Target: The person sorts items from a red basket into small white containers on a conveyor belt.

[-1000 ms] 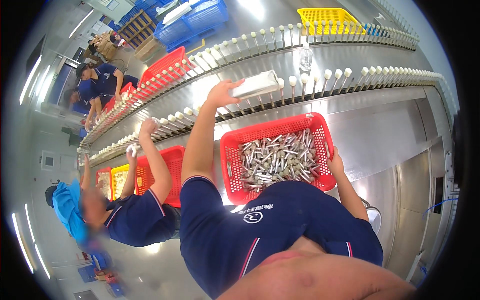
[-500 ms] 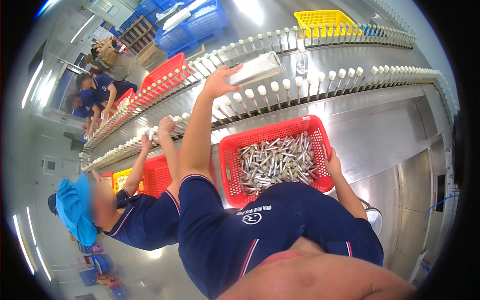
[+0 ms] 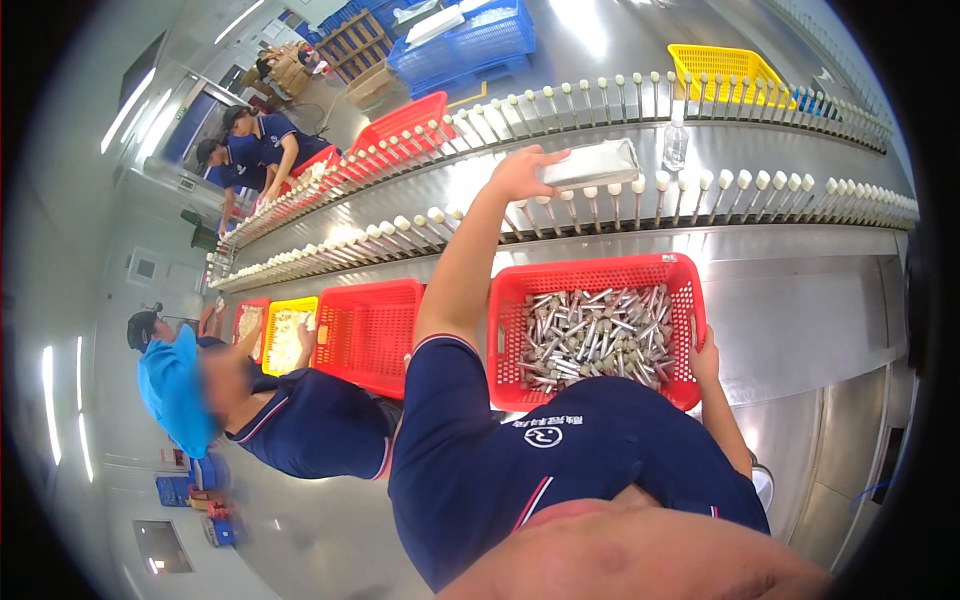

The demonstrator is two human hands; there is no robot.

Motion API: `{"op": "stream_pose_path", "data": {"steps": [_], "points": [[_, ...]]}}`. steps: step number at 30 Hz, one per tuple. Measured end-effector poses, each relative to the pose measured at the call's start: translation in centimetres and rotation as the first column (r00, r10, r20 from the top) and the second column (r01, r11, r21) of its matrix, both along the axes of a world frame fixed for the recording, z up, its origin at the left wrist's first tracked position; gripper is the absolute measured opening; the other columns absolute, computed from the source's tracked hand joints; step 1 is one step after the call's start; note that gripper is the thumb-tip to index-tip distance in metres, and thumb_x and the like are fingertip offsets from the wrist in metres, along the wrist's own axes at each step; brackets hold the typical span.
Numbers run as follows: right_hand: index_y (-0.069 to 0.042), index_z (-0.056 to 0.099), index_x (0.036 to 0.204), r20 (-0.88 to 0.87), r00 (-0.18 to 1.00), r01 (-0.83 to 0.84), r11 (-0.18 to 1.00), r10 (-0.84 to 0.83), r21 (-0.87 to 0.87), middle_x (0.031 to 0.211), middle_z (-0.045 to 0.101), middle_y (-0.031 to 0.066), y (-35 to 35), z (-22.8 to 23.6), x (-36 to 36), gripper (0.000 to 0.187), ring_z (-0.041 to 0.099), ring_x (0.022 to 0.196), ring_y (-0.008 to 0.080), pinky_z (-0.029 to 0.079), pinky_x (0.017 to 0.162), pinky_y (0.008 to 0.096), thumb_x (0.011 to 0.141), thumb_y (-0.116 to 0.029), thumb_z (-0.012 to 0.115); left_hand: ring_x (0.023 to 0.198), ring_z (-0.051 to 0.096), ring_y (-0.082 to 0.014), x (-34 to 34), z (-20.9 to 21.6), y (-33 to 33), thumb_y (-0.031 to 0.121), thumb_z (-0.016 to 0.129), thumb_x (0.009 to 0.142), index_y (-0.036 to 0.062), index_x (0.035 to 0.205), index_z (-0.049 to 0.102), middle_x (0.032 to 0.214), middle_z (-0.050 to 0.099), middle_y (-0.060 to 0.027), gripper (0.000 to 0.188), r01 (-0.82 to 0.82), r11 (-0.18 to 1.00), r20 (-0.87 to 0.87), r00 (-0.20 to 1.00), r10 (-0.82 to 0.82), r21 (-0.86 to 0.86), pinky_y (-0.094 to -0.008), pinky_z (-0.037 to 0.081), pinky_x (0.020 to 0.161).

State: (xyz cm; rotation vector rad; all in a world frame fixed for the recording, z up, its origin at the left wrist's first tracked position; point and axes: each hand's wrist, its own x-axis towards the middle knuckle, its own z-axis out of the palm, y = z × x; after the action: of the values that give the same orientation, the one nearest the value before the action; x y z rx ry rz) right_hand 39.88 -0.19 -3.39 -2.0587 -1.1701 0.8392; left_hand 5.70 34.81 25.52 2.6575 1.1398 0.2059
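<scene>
Grips a pale, oblong block (image 3: 597, 164) in the left hand (image 3: 525, 173) near a row of white-tipped metal rods (image 3: 662, 182), and holds a red, perforated plastic basket (image 3: 600, 276) of grey-tipped metal pins (image 3: 600, 335) with the right hand (image 3: 707, 362).

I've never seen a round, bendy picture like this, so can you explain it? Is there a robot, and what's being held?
No robot here: these are a person's bare hands. A wide camera on their head looks down, making straight edges curve. The left hand holds one end of a pale, shiny oblong block. The right hand is at the side of a red basket full of small metal-stemmed pieces. Beyond it, white-tipped rods stand in rows along a metal surface, with a clear bottle between rows.
</scene>
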Motion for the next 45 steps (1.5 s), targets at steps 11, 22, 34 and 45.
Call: {"op": "stream_pose_path", "data": {"steps": [11, 22, 34, 45], "points": [[-0.008, 0.040, 0.127, 0.010, 1.000, 0.008, 1.000, -0.008, -0.007, 0.100, 0.063, 0.0275, 0.0, 2.2, -0.2, 0.054, 0.061, 0.093, 0.0445, 0.049, 0.080, 0.0488, 0.076, -0.005, 0.056, 0.108, 0.054, -0.0356, -2.7, -2.1, -0.2, 0.044, 0.078, 0.058, 0.0379, 0.134, 0.049, 0.113, 0.055, -0.0197, 0.082, -0.087, 0.993, -0.049, 0.995, 0.083, -0.077, -0.0395, 0.044, 0.092], [-0.008, 0.042, 0.128, -0.022, 1.000, 0.010, 0.999, -0.011, -0.041, 0.098, 0.063, 0.0269, -0.1, 2.6, -0.4, 0.052, 0.062, 0.092, 0.0428, 0.050, 0.079, 0.0471, 0.077, -0.003, 0.052, 0.092, 0.057, -0.0274, -3.6, 0.6, -1.1, 0.031, 0.078, 0.062, 0.0329, 0.135, 0.050, 0.096, 0.054, -0.0093, 0.078, -0.099, 0.995, 0.019, 0.995, 0.099, -0.005, -0.0361, 0.045, 0.084], [-0.007, 0.040, 0.128, -0.016, 1.000, -0.025, 1.000, 0.025, -0.014, 0.101, 0.063, 0.0273, -0.1, 2.3, -0.2, 0.053, 0.061, 0.095, 0.0437, 0.049, 0.081, 0.0477, 0.077, -0.006, 0.055, 0.096, 0.058, -0.0311, -4.0, -3.0, -1.3, 0.042, 0.077, 0.059, 0.0393, 0.133, 0.049, 0.097, 0.056, -0.0118, 0.079, -0.108, 0.993, -0.022, 0.994, 0.107, -0.045, -0.0398, 0.046, 0.085], [-0.010, 0.042, 0.127, -0.035, 0.999, -0.015, 1.000, 0.014, -0.019, 0.098, 0.064, 0.0255, -0.5, 3.6, -0.2, 0.050, 0.063, 0.092, 0.0425, 0.049, 0.079, 0.0468, 0.079, -0.009, 0.056, 0.095, 0.057, -0.0271, -4.3, 0.7, -1.9, 0.038, 0.077, 0.061, 0.0383, 0.133, 0.051, 0.094, 0.055, -0.0088, 0.076, -0.112, 0.993, -0.052, 0.992, 0.113, 0.032, -0.0387, 0.047, 0.081]]}}
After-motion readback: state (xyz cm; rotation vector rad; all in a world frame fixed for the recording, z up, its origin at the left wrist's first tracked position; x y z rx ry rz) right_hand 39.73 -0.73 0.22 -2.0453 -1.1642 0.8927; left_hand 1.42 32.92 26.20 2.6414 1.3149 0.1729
